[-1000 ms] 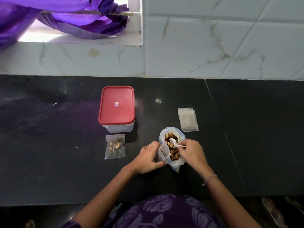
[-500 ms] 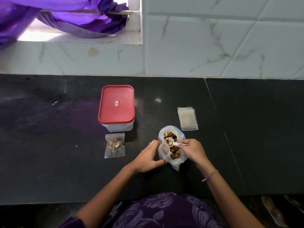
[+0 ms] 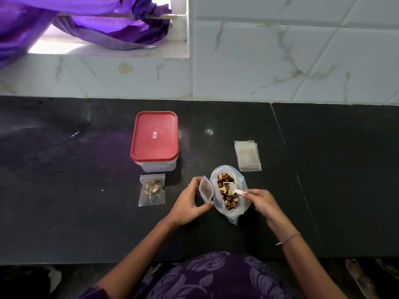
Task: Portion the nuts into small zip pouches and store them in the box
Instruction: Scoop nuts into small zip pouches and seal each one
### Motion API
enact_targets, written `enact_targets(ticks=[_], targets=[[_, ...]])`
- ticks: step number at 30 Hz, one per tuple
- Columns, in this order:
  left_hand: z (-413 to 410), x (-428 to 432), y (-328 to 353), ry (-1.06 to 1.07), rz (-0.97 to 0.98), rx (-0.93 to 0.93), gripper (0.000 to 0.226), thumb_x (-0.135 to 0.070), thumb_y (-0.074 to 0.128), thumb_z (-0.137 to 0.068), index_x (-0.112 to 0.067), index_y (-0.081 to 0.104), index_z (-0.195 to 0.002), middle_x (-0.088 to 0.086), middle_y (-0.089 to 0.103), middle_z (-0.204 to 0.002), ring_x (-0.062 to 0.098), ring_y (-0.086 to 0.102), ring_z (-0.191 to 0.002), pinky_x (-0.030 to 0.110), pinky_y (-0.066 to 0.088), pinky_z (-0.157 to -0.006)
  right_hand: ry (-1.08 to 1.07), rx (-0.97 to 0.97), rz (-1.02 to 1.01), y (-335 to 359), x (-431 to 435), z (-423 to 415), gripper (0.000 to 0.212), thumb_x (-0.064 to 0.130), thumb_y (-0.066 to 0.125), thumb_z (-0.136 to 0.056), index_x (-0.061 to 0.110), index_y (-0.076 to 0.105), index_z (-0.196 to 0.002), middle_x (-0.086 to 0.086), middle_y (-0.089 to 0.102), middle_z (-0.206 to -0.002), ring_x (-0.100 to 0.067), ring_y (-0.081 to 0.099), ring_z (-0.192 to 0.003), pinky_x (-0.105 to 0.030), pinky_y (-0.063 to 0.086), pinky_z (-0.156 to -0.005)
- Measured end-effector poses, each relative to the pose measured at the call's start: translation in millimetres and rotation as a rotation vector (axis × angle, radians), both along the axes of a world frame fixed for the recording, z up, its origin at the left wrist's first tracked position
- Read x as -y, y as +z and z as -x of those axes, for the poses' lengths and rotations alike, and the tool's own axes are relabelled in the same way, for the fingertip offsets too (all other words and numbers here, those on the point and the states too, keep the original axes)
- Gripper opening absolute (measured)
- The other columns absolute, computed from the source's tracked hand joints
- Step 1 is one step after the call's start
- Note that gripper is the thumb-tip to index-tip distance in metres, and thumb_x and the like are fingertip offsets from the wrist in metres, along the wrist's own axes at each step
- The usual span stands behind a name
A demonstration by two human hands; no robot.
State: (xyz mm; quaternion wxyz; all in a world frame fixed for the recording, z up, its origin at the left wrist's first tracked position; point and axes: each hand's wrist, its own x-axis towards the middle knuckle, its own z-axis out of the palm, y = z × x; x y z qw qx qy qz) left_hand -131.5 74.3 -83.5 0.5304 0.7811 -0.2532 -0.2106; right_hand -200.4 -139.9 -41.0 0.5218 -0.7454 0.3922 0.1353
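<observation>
So one filled pouch done, box lidded. Second underway: left hand pinches empty pouch, right hand pinches spoon in nut bag.

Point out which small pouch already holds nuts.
The lone pouch lying before the red-lidded box; the held pouch in the left hand and the spare stack look empty.

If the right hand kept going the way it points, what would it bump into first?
Most likely the open bag of nuts: the spoon in the right hand is over it; the small pouch lies beyond.
</observation>
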Motion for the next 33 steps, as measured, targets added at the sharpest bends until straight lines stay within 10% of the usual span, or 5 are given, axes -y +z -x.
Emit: enact_targets(ticks=[11,18,33], targets=[[-6.1,-2.8,-1.7,0.071,-0.073,0.115,0.055,-0.031,0.070,-0.077,-0.046,0.033,-0.115,-0.017,0.053,-0.115,0.002,0.055,-0.107,0.018,0.048,-0.087,0.089,0.125,0.363,1.7,-5.0,6.6,0.026,0.026,0.060,-0.091,0.017,0.067,-0.115,0.002,0.065,-0.100,-0.003,0.054,-0.076,-0.015,0.037,-0.056],[-8.0,3.1,-1.6,0.051,-0.022,0.048,0.062,-0.024,0.067,-0.077,-0.033,0.028,-0.125,-0.016,0.047,-0.121,-0.005,0.049,-0.113,0.008,0.041,-0.091,-0.219,0.150,-0.139,14.7,-7.6,8.5,0.018,0.016,0.057,-0.092,0.014,0.068,-0.106,0.005,0.058,-0.079,-0.006,0.050,-0.073,-0.020,0.038,-0.061],[-19.7,14.4,4.0,0.015,-0.078,0.148,0.066,-0.029,0.066,-0.077,-0.017,0.038,-0.136,-0.006,0.049,-0.130,0.007,0.046,-0.123,0.033,0.041,-0.106,-0.143,0.253,-0.288,38.2,-25.3,0.9,0.015,0.018,0.060,-0.089,0.012,0.074,-0.089,0.007,0.047,-0.055,-0.007,0.039,-0.058,-0.023,0.033,-0.058]])
